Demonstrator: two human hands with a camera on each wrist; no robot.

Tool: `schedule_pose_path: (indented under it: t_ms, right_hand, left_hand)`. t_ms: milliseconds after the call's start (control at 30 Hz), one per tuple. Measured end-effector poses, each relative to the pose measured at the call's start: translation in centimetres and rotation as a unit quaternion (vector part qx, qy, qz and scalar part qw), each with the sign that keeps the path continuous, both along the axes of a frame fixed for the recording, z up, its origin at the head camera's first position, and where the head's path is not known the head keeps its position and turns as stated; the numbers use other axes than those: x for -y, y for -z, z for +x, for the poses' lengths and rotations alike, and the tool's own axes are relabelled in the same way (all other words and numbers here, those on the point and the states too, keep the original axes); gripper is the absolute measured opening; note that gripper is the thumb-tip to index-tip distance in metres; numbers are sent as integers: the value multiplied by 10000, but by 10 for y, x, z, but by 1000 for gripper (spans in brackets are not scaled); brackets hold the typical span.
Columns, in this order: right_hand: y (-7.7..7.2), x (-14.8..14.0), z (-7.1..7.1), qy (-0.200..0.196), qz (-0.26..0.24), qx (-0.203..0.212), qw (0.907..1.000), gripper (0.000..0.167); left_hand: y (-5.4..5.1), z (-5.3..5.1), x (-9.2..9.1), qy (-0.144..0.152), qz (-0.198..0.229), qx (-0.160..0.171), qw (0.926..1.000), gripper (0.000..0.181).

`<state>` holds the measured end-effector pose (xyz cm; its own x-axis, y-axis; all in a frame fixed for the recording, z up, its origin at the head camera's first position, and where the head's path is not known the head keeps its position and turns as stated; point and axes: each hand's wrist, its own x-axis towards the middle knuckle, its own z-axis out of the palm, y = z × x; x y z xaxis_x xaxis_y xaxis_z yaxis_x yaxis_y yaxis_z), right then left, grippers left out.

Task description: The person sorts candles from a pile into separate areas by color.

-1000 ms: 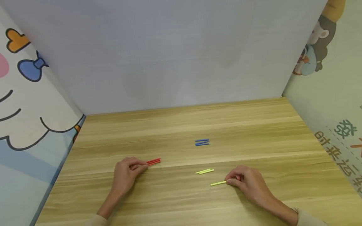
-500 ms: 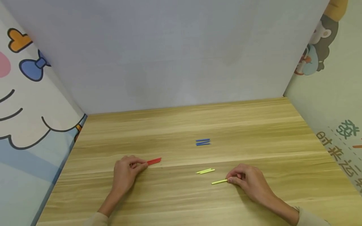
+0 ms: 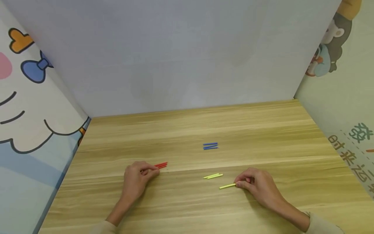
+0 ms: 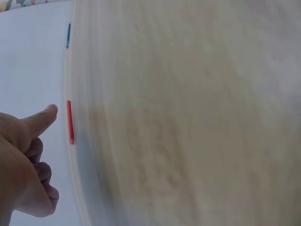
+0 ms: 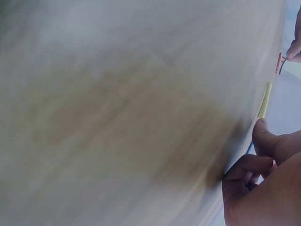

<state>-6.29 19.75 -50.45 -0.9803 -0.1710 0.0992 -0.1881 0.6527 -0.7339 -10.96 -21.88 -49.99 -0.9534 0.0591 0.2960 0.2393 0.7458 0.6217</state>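
You worked in booth-like enclosure, wider building unclear: wood-grain tabletop [image 3: 187,208] before you, plain grey panel [image 3: 181,58] across back, cartoon-printed wall [image 3: 23,172] at your left, character-lettered wall [image 3: 330,107] at right.

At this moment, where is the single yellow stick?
In the head view, the single yellow stick is right of centre, pinched by the right hand, just below the yellow pair.

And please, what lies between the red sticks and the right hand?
In the head view, two loose yellow sticks lie between the red sticks and the right hand, then the yellow stick that it pinches.
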Motion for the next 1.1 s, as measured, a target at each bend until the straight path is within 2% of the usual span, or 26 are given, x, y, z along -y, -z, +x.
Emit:
schedule_pose_path:
  t_ms: [167,433,600,867,1100]
  right_hand:
    - [-1,-1,-1,1,-43,-17,10000,14]
    - [-3,-3,-2,76,-31,-26,10000,13]
    - [-4,-5,-3,100,9,-42,9999,13]
    - [-7,-9,-4,161,20,-158,9997,11]
    - [-10,-14,-6,248,18,-178,9995,10]
  left_hand:
    - [-8,1,-12,232,70,-142,9996,11]
    - [-16,2,-38,600,264,-43,9978,10]
    - [-16,0,-59,866,229,-29,9960,11]
    - [-11,1,-86,1207,-156,159,9924,10]
    - [-10,-1,-99,1465,33,132,9891,8]
